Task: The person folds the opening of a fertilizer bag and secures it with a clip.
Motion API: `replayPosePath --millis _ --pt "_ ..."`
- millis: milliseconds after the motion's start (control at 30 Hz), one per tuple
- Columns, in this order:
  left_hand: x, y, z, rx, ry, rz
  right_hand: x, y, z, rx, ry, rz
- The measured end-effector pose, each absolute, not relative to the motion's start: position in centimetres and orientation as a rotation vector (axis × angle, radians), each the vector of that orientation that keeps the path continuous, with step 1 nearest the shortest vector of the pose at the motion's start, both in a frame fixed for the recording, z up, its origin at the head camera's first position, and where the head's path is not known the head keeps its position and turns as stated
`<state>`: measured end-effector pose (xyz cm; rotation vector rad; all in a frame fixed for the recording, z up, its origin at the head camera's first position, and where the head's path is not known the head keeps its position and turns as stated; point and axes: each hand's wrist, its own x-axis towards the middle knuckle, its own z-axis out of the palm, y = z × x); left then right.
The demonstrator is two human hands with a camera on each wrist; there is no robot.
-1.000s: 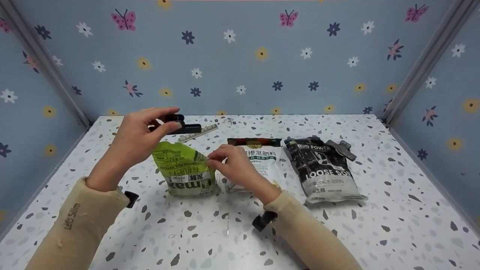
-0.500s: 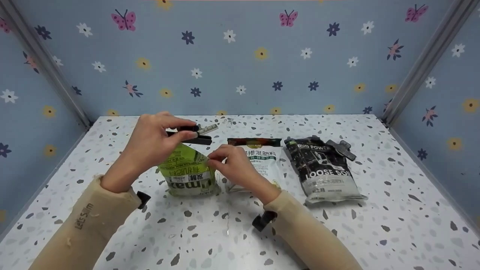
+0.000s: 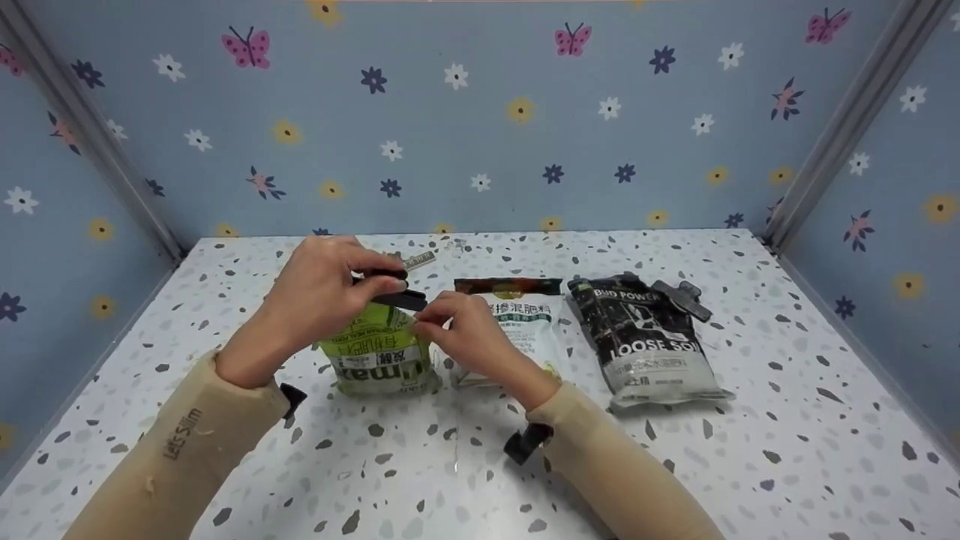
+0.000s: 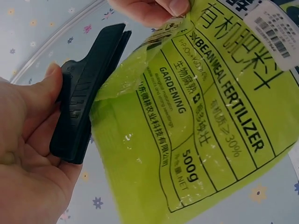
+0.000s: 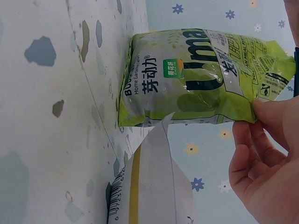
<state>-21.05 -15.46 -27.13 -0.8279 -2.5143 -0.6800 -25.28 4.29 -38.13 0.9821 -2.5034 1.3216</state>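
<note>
A green fertilizer bag [image 3: 382,360] stands upright on the table, its top folded over. My left hand [image 3: 322,289] pinches a black bag clip [image 3: 399,298] between thumb and fingers at the bag's top edge. In the left wrist view the clip [image 4: 88,93] has its long bars right along the folded edge of the green bag [image 4: 187,130]. My right hand [image 3: 472,330] pinches the bag's upper right corner; the right wrist view shows the thumb and fingers of that hand [image 5: 266,154] on the green bag [image 5: 187,79].
A white fertilizer bag [image 3: 525,330] stands just right of the green one, partly behind my right hand. Farther right lies a black and white soil bag [image 3: 645,345] with a grey clip [image 3: 682,300] at its top corner. A ruler-like strip [image 3: 420,259] lies behind the left hand.
My left hand has moved right and down with the black clip, from behind the green bag to its top edge. The right hand has kept its pinch on the bag's corner.
</note>
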Motion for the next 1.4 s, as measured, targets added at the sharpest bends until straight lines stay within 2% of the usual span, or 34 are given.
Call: replayPosePath --millis 767,1400 --pt "-22.0 -14.4 -28.9 -0.951 -2.629 -0.483 -25.4 4.7 -38.2 0.798 -2.482 1.638" --pt "-22.4 -15.1 -29.2 -0.919 -2.617 -0.338 -25.7 4.9 -38.2 0.900 -2.498 1.640"
